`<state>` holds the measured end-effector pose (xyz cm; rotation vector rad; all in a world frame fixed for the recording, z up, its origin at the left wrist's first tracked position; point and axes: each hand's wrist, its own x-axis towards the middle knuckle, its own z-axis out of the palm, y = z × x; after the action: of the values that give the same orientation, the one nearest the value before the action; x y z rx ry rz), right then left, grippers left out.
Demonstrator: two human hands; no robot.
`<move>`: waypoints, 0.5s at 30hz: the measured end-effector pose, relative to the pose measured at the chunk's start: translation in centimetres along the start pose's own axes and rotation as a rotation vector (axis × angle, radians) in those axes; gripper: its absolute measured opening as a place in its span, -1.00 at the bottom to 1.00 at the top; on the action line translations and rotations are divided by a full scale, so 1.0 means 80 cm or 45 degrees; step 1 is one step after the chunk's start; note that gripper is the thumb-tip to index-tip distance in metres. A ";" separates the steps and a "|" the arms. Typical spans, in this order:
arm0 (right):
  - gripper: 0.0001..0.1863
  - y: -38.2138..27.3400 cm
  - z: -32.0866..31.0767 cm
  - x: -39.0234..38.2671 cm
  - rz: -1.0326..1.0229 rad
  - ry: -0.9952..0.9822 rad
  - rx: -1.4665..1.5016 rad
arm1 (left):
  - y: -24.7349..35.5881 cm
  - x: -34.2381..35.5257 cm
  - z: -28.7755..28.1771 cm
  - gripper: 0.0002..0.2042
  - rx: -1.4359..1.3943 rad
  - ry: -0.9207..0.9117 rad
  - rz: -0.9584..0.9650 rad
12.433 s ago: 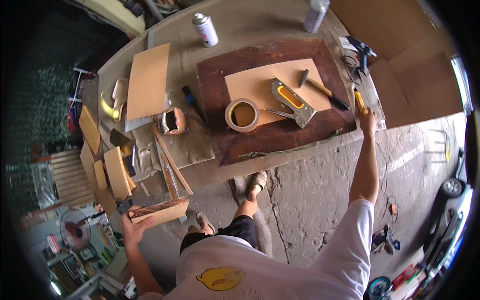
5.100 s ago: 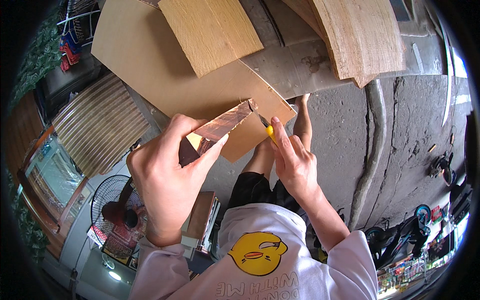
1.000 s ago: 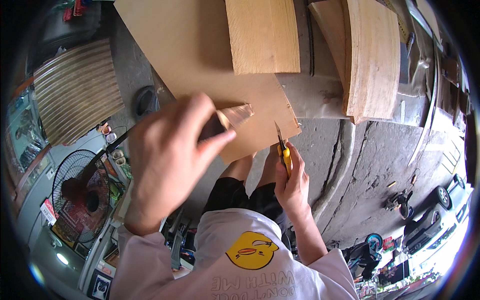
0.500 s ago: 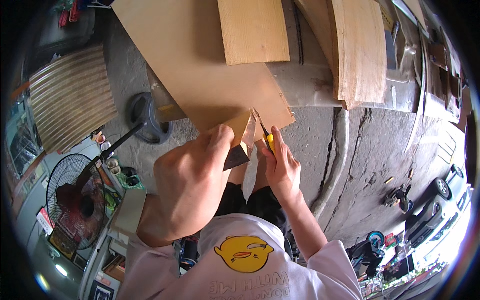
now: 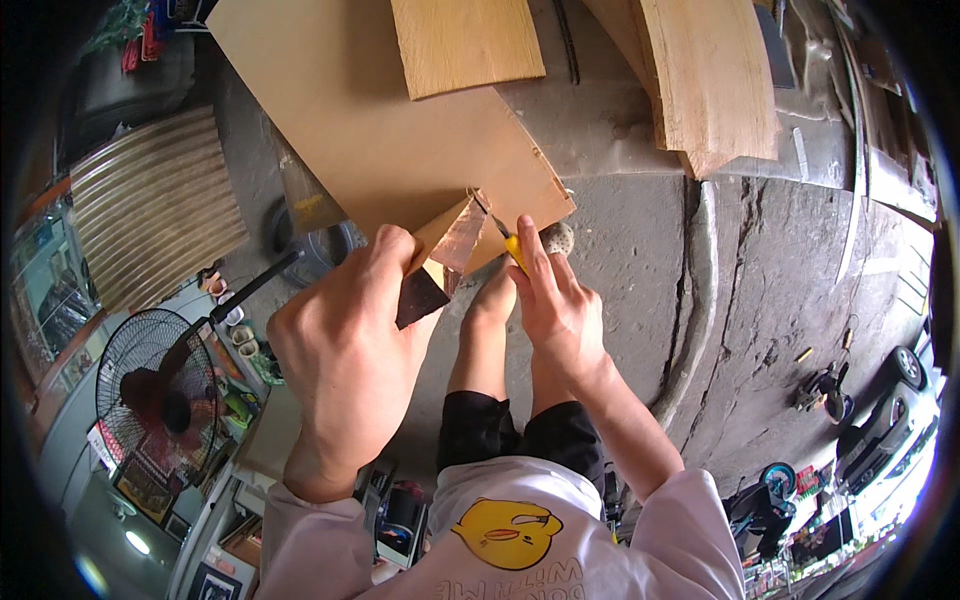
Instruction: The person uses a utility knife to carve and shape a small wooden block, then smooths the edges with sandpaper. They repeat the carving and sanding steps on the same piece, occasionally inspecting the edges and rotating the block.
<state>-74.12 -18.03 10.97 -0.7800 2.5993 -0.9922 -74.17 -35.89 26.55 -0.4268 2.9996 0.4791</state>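
My left hand [image 5: 345,350] is closed around a wedge-shaped piece [image 5: 457,240] with tan, shiny copper-coloured and dark faces. Its narrow end points away from me, over the corner of a big tan board [image 5: 370,130]. Between the fingers of my right hand [image 5: 562,310] is a yellow-handled tool [image 5: 515,250] with a thin dark shaft. The tip of that shaft meets or nearly meets the piece near its narrow end; exact contact cannot be made out, nor can the tip's shape.
A wooden plank [image 5: 470,45] lies on the tan board, and a thicker wooden block [image 5: 710,85] stands farther right. At left are a corrugated sheet [image 5: 160,210] and a black fan [image 5: 158,385]. A pale ridge [image 5: 700,270] runs along the cracked concrete floor. My bare legs are below my hands.
Both hands, with the piece and the tool, appear shifted left in the view, which has itself moved. More of my legs shows. Both grips stay the same.
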 end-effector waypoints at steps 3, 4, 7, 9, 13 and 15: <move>-0.32 0.003 -0.002 -0.003 -0.012 0.000 -0.026 | -0.002 -0.003 0.002 -0.75 -0.044 -0.007 -0.034; -0.32 0.005 -0.002 -0.006 -0.013 0.004 -0.011 | -0.002 -0.002 0.002 -0.76 -0.051 -0.015 -0.034; -0.33 0.009 -0.002 -0.003 -0.037 0.016 0.004 | -0.002 -0.002 0.002 -0.77 -0.062 -0.023 -0.030; -0.31 0.007 -0.008 0.002 -0.041 -0.010 -0.009 | -0.001 -0.004 0.004 -0.77 -0.053 -0.003 -0.022; -0.32 0.004 -0.014 -0.003 0.027 -0.075 0.051 | 0.002 -0.006 0.003 -0.77 -0.057 -0.021 -0.049; -0.36 -0.001 -0.017 -0.004 0.101 -0.087 0.069 | 0.000 -0.006 0.003 -0.77 -0.073 -0.032 -0.043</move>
<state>-74.39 -17.19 12.04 -0.6798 2.5137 -0.9907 -73.71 -35.70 26.36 -0.4712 2.9552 0.5642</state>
